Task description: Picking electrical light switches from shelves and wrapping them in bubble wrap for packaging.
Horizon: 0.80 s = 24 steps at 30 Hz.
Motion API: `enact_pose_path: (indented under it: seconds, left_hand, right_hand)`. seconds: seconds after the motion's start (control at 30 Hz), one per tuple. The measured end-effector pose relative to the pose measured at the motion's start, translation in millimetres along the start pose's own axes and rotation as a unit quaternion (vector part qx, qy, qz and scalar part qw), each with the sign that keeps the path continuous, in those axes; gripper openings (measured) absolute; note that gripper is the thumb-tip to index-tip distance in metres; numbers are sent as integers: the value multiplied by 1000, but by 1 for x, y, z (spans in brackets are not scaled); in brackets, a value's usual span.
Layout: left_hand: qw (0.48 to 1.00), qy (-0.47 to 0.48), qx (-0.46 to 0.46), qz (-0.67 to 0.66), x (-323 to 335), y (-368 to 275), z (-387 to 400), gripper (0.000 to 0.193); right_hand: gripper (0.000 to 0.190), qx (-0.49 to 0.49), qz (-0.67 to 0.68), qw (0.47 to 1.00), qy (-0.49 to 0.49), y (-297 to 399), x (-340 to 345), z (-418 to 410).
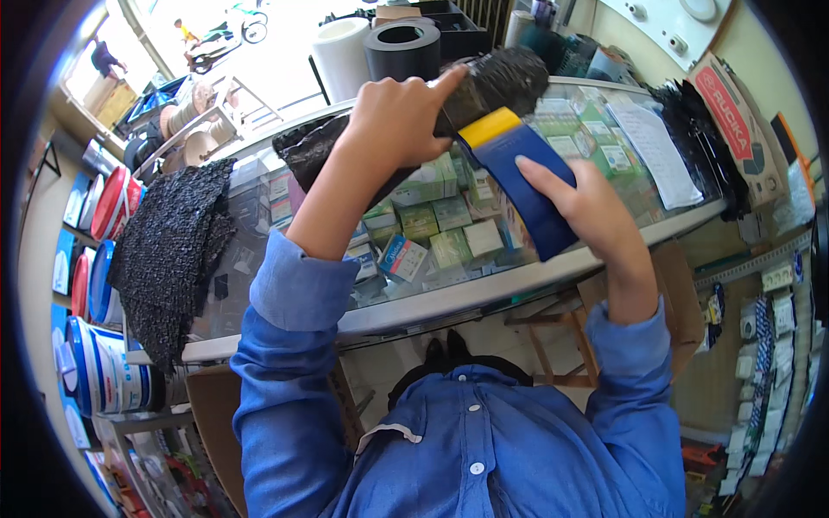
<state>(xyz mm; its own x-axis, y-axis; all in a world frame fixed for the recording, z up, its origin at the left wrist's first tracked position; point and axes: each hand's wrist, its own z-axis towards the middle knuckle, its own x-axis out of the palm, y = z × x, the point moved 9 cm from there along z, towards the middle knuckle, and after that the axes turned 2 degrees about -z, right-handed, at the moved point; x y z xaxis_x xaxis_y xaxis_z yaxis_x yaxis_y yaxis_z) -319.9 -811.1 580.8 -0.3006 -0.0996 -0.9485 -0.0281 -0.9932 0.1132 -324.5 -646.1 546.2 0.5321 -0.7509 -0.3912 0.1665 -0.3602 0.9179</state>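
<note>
My right hand [589, 201] grips a flat blue packet [528, 191] with a yellow end, its thumb lying across the blue face. The packet is held tilted above the front part of a glass-topped display counter [363, 320]. Farther left, my left hand [398, 120] is closed over crumpled black plastic sheeting [314, 146], its index finger stretched along a thick bundle [511, 81] of the same glossy black plastic. The yellow end is close to that bundle; whether they touch cannot be told. The fingers under the packet are hidden.
Small boxes [418, 223] fill the counter under its glass. A textured black sheet [171, 259] hangs over the left end. Behind stand a white roll [340, 58] and a black roll [401, 55]. Papers [654, 152] and a cardboard carton [738, 129] are at right; a wooden stool [563, 343] is below.
</note>
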Motion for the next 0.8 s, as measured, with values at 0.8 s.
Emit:
enact_pose_path:
  seconds: [0.8]
  left_hand:
    - [994,52,-86,-38,7,34,16,75]
  right_hand:
    - [52,29,-93,995,23,-3,-8,43]
